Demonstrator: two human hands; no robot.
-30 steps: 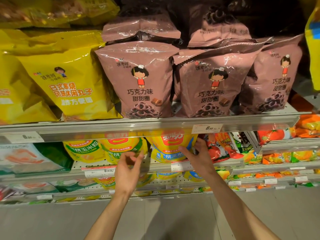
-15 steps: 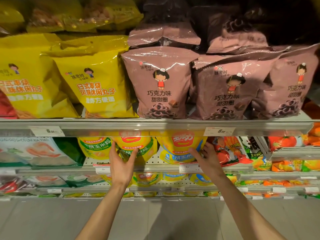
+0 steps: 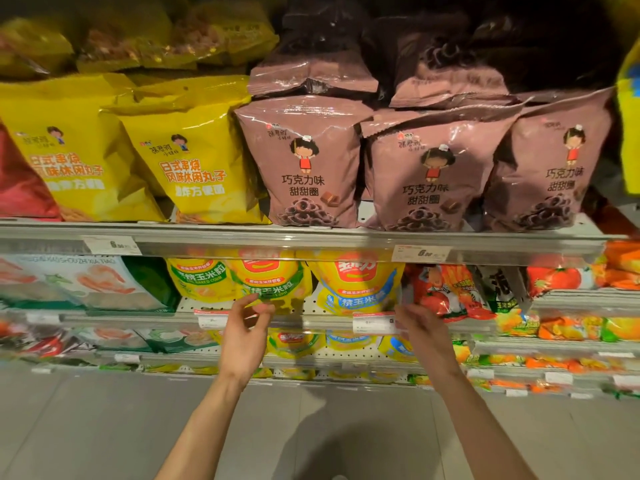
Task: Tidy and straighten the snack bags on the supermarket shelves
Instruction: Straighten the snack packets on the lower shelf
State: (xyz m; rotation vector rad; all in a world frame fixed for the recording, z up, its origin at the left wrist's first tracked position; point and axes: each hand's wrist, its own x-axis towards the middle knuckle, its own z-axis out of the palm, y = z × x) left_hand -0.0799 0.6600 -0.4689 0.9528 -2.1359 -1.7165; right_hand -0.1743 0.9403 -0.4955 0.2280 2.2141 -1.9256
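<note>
On the second shelf stand yellow baked-corn bags: a middle one [image 3: 266,284] and one with a blue base [image 3: 353,289]. My left hand [image 3: 246,327] hovers just below the middle corn bag, palm toward me, fingers loosely curled and holding nothing. My right hand [image 3: 420,329] lies at the shelf's front edge by a price label [image 3: 372,322]. Its fingers reach toward the lower right corner of the blue-based bag, beside a red tomato-snack bag [image 3: 446,294]. Whether those fingertips touch the bag is hidden.
The shelf above [image 3: 311,239] carries brown chocolate-ring bags [image 3: 311,168] [image 3: 429,181] [image 3: 554,168] and yellow bags [image 3: 194,168], with more bags lying on top. White-green shrimp-snack bags [image 3: 86,282] stand at the left. Orange bags [image 3: 575,327] fill the right. Grey floor lies below.
Both hands have drawn back and down from the corn bags to the shelf's front edge. My left hand's fingers have curled loosely.
</note>
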